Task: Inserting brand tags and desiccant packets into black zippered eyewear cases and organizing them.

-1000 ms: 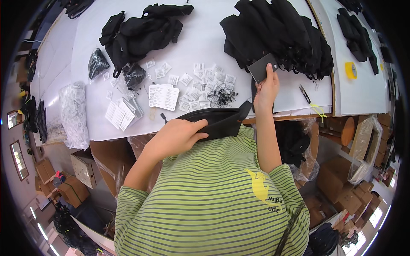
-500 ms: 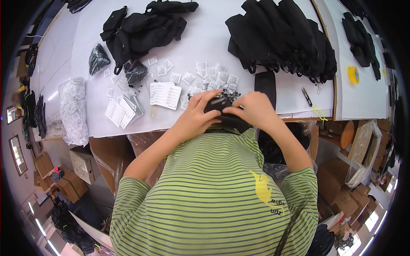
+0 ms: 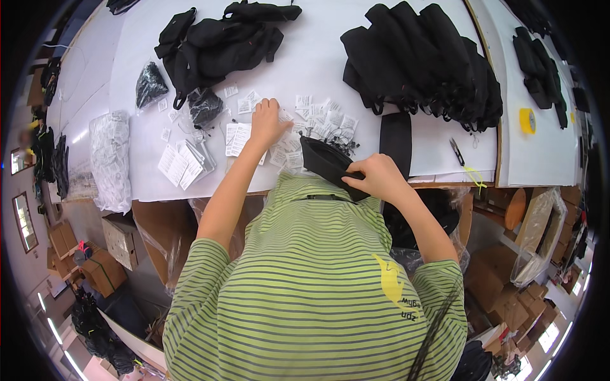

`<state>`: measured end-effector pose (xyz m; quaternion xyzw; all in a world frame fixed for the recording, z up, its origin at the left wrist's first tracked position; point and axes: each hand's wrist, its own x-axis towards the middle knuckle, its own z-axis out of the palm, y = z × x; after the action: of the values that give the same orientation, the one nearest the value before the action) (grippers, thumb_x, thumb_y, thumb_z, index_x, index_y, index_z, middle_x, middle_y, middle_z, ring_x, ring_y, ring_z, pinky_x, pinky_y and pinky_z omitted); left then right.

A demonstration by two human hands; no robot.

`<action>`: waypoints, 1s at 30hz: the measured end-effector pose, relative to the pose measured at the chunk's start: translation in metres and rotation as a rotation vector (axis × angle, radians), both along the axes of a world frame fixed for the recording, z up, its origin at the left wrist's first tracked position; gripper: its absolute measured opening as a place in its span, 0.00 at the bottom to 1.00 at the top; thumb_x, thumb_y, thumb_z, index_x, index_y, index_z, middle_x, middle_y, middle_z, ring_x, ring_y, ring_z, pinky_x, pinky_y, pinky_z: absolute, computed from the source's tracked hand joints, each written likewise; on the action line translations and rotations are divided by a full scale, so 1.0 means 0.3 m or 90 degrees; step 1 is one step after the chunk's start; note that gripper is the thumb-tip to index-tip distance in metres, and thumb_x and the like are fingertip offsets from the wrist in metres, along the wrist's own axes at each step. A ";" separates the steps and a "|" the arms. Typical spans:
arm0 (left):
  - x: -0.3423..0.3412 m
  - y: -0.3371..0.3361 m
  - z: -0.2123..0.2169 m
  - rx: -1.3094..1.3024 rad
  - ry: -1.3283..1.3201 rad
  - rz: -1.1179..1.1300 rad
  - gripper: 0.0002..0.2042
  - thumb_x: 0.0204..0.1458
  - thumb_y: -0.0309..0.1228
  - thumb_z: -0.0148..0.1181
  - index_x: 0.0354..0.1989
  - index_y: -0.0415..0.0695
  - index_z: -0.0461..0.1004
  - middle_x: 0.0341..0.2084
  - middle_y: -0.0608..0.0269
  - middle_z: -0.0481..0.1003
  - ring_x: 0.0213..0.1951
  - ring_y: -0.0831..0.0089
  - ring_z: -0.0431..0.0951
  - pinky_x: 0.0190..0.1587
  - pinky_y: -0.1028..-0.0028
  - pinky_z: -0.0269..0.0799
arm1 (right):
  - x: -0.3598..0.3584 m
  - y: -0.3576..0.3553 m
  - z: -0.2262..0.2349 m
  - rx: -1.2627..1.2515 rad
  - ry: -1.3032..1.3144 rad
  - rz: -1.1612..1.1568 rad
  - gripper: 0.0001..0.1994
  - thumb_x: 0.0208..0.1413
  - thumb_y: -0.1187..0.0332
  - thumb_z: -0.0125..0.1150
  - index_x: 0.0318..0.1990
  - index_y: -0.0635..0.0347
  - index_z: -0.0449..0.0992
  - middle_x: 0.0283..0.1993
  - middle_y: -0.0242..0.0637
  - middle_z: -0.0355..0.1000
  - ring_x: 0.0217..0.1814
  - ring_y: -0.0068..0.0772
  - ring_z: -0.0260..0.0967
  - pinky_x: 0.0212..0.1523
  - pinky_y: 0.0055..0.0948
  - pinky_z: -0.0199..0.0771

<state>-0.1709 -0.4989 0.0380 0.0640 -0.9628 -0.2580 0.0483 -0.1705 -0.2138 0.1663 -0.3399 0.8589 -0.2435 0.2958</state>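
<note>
My right hand (image 3: 378,179) pinches the near right end of a black fabric pouch (image 3: 325,159), which hangs tilted at the table's front edge with its mouth gaping. Over the loose white tags (image 3: 246,101), my left hand (image 3: 267,124) reaches down with its thumb apart from the bent fingers; its fingertips are partly hidden, and no held thing shows. More white tags with black cords (image 3: 337,127) lie in a heap beyond the pouch. Left of my left hand is a stack of printed white cards (image 3: 236,138), partly covered by my wrist.
Black fabric pouches (image 3: 419,63) are piled at the far right, other black bags (image 3: 219,54) at the far left. Bags of small black parts (image 3: 204,108), a clear plastic bundle (image 3: 110,159), thread snips (image 3: 456,152) and yellow tape (image 3: 527,120) lie about. Cardboard boxes (image 3: 105,276) stand below.
My left hand has let go of the pouch and moved away, up and left to the tags. My right hand keeps the pouch, now lower and tilted, its mouth showing.
</note>
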 end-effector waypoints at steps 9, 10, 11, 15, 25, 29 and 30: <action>-0.011 0.124 0.357 0.308 0.014 -0.075 0.11 0.42 0.34 0.67 0.34 0.46 0.77 0.45 0.59 0.71 0.53 0.60 0.64 0.54 0.65 0.59 | -0.017 -0.004 0.024 -0.084 0.235 0.003 0.07 0.42 0.64 0.66 0.28 0.56 0.81 0.16 0.40 0.69 0.19 0.40 0.69 0.24 0.34 0.68; 0.015 0.146 0.418 0.197 0.101 -0.218 0.10 0.44 0.35 0.66 0.35 0.47 0.78 0.49 0.59 0.70 0.57 0.61 0.61 0.57 0.66 0.56 | -0.025 -0.013 0.034 -0.098 0.271 0.013 0.07 0.41 0.64 0.67 0.28 0.55 0.81 0.15 0.39 0.69 0.19 0.40 0.68 0.24 0.35 0.67; 0.034 0.146 0.428 0.196 0.103 -0.214 0.10 0.44 0.35 0.66 0.35 0.47 0.78 0.49 0.59 0.70 0.57 0.61 0.61 0.57 0.66 0.56 | -0.035 -0.022 0.038 -0.118 0.293 0.013 0.07 0.41 0.64 0.67 0.28 0.55 0.81 0.14 0.38 0.68 0.18 0.40 0.67 0.23 0.35 0.66; 0.069 0.120 0.444 0.091 0.145 -0.183 0.15 0.44 0.37 0.67 0.40 0.50 0.77 0.55 0.55 0.63 0.59 0.60 0.58 0.60 0.62 0.52 | -0.066 -0.060 0.077 -0.154 0.327 0.002 0.07 0.41 0.64 0.68 0.27 0.54 0.81 0.14 0.36 0.68 0.17 0.38 0.67 0.22 0.33 0.66; 0.141 0.245 0.452 1.167 -0.011 0.258 0.27 0.46 0.27 0.65 0.55 0.38 0.62 0.46 0.58 0.70 0.50 0.67 0.71 0.55 0.69 0.66 | 0.011 -0.200 0.063 -0.492 0.254 -0.330 0.08 0.51 0.67 0.64 0.28 0.61 0.80 0.15 0.32 0.70 0.12 0.21 0.58 0.16 0.22 0.53; 0.114 0.238 0.483 1.123 0.037 0.281 0.24 0.44 0.25 0.66 0.51 0.37 0.65 0.43 0.59 0.72 0.46 0.68 0.73 0.50 0.70 0.70 | 0.079 -0.204 0.009 -0.578 0.057 -0.602 0.10 0.61 0.64 0.55 0.32 0.61 0.75 0.15 0.22 0.66 0.17 0.07 0.50 0.18 0.17 0.43; 0.109 0.235 0.487 1.127 0.044 0.293 0.23 0.44 0.25 0.66 0.50 0.37 0.66 0.42 0.59 0.72 0.46 0.68 0.74 0.50 0.70 0.70 | 0.079 -0.196 -0.016 -0.580 0.058 -0.603 0.10 0.61 0.64 0.55 0.32 0.61 0.75 0.15 0.22 0.66 0.17 0.07 0.50 0.18 0.17 0.43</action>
<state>-0.1382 -0.4284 0.1841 0.2601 -0.3747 -0.8878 0.0606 -0.1467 -0.2725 0.1615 -0.0263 0.7385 -0.6717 -0.0535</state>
